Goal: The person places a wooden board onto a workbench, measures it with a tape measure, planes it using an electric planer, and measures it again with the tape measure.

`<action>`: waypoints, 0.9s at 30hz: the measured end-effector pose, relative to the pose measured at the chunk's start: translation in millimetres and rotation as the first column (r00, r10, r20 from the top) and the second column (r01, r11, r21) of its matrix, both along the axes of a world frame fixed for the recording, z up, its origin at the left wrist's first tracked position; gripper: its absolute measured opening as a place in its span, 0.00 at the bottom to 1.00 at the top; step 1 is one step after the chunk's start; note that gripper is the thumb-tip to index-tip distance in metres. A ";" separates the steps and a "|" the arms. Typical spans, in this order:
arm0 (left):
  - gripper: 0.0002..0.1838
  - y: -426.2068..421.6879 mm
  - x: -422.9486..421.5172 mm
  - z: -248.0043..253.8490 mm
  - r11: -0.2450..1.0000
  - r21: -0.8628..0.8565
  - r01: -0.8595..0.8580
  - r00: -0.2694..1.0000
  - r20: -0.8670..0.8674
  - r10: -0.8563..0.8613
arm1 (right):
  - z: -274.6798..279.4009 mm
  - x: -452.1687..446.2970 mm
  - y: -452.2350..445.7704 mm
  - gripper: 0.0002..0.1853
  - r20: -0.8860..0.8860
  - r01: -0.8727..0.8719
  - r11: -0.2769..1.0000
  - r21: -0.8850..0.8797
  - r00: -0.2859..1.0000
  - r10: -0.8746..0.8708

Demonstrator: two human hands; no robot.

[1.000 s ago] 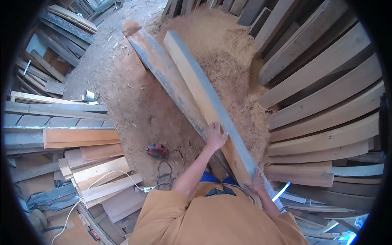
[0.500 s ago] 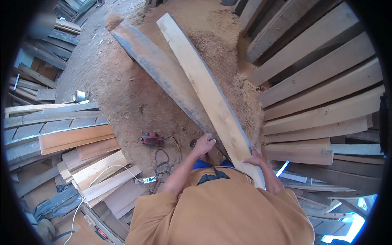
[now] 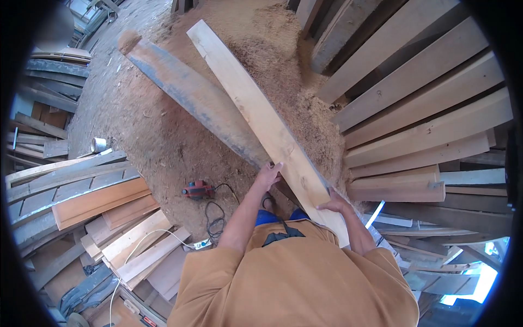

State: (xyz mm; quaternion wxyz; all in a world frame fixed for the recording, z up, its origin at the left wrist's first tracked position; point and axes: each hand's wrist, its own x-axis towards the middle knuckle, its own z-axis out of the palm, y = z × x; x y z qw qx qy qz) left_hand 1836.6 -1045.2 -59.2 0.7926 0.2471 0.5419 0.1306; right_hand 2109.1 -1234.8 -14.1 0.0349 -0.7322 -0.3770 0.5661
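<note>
A long, pale wooden plank (image 3: 248,103) slants from the top centre down to my waist. My right hand (image 3: 336,203) grips its right edge near the close end, thumb on the upper face. On its left edge my left hand (image 3: 269,175) has its thumb on top, while the fingers are hidden below. Under and left of this plank lies a wider, stained beam (image 3: 190,98) dusted with sawdust.
A red and black power planer (image 3: 198,189) with a coiled cord sits on the dirt floor at left. Stacked boards (image 3: 103,201) fill the left side, and several planks (image 3: 425,128) lean along the right. A white power strip (image 3: 202,244) and a tin can (image 3: 98,145) rest at left. Sawdust covers the ground.
My left hand has moved forward from beside the plank onto its left edge. The plank's far end has swung leftward in view, and my right hand has shifted slightly forward.
</note>
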 end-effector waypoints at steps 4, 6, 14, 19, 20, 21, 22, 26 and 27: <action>0.28 6.7 8.6 -10.2 0.996 -0.003 -0.088 0.996 0.034 0.088 | -7.8 5.9 0.1 0.69 -0.025 -0.015 1.000 0.013 1.000 0.016; 0.34 13.0 8.7 -25.1 0.992 -0.037 -0.120 0.993 0.017 0.121 | -25.8 11.6 -7.5 0.66 -0.010 -0.006 0.999 0.043 1.000 0.006; 0.30 28.8 16.0 -6.1 0.983 0.036 -0.177 0.983 -0.030 0.179 | 0.6 17.5 8.4 0.57 -0.170 -0.015 1.000 -0.020 0.985 0.011; 0.27 39.6 19.7 -32.5 0.953 0.187 -0.239 0.971 0.043 0.235 | 2.5 12.6 3.7 0.52 -0.379 0.131 0.990 -0.057 0.914 -0.143; 0.25 42.0 21.1 -29.2 0.947 0.158 -0.280 0.960 0.036 0.278 | -0.1 14.6 3.8 0.52 -0.368 0.126 0.991 -0.046 0.920 -0.134; 0.22 45.2 22.1 -22.9 0.938 0.129 -0.321 0.947 0.029 0.320 | 1.8 14.8 3.1 0.51 -0.358 0.122 0.992 -0.036 0.925 -0.126; 0.23 48.2 22.2 -23.7 0.932 0.111 -0.346 0.938 0.072 0.340 | 9.1 12.2 4.9 0.51 -0.348 0.118 0.993 -0.026 0.930 -0.120; 0.26 56.2 23.0 -48.9 0.929 0.088 -0.360 0.930 0.110 0.350 | 24.1 4.9 8.8 0.51 -0.270 0.125 0.992 -0.004 0.955 -0.122; 0.27 58.4 24.3 -45.4 0.933 0.098 -0.346 0.937 0.089 0.338 | 23.9 2.2 4.8 0.52 -0.232 0.126 0.992 0.017 0.966 -0.118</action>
